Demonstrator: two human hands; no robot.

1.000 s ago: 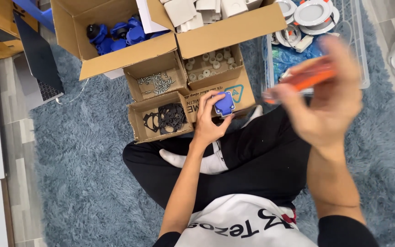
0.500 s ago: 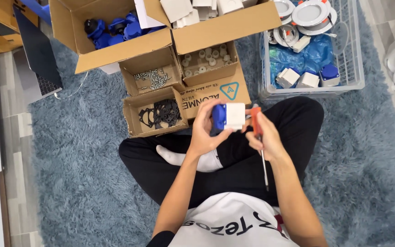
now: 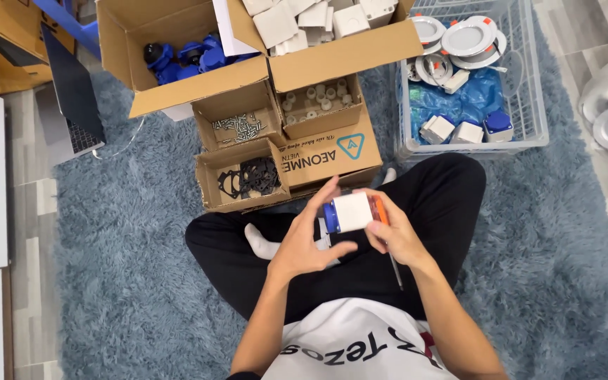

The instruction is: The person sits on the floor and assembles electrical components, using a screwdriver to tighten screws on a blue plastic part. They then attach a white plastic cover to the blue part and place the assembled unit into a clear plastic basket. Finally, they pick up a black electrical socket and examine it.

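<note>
We've got the left hand (image 3: 304,246) gripping a small white-and-blue box (image 3: 350,212) from its left side, thumb under it, fingers up along the blue end. Right hand (image 3: 392,236) pinches the box's right side and also clamps an orange-handled screwdriver (image 3: 387,236), shaft pointing down toward our lap. The box sits above our crossed legs in black trousers (image 3: 445,204), between both hands. Just beyond the box: a cardboard tray of black gaskets (image 3: 248,177), behind that a tray of screws (image 3: 239,127), and next to it a tray of small white round parts (image 3: 314,100). Further out from the box, a big carton with blue parts (image 3: 184,55) and white square covers (image 3: 297,17). Up and right of the box, a wire basket (image 3: 533,84) holding round white lamp rings (image 3: 467,36), a blue bag (image 3: 462,102) and more small boxes like ours. Everything rests on a shaggy blue-grey rug (image 3: 121,267).
</note>
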